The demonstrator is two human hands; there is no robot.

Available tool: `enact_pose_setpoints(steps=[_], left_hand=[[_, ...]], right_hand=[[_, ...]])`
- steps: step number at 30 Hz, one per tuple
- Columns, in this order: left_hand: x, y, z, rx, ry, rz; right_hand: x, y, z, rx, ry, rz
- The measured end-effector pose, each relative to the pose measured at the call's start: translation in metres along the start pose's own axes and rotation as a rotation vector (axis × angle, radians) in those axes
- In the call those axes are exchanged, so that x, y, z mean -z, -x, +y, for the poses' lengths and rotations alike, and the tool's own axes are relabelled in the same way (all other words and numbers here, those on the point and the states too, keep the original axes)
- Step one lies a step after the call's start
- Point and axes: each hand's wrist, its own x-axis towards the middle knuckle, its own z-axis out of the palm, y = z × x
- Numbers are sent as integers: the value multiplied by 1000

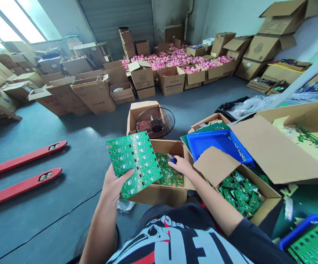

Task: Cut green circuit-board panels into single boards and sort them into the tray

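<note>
My left hand (pixel 114 185) grips a green circuit board panel (pixel 141 156) by its lower left edge, thumb across its face. The panel is tilted and carries rows of small components. My right hand (pixel 183 167) is closed around blue-handled cutting pliers (pixel 173 160), their jaws pointing toward the panel's right edge but apart from it. Below both hands stands an open cardboard box (pixel 159 195) with thin green board strips (pixel 172 178) in it. To the right, another box (pixel 269 205) holds many small separated circuit boards (pixel 240 192).
A black-caged fan (pixel 156 121) stands just beyond the strip box. A blue tray (pixel 208 143) lies at right; more board panels (pixel 314 245) sit at lower right. Red pallet-jack forks (pixel 24 156) and a black cable (pixel 65 214) lie left. Boxes of pink items (pixel 172 57) line the back.
</note>
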Motion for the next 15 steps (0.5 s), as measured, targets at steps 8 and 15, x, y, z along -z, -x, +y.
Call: enact_pose_setpoints(steps=[8, 15], left_hand=[[-4, -2, 5, 61, 111, -52], [-47, -26, 12, -28, -23, -254]], right_hand=[[-6, 28, 27, 134, -286, -219], [-25, 94, 62, 15, -1121, -363]])
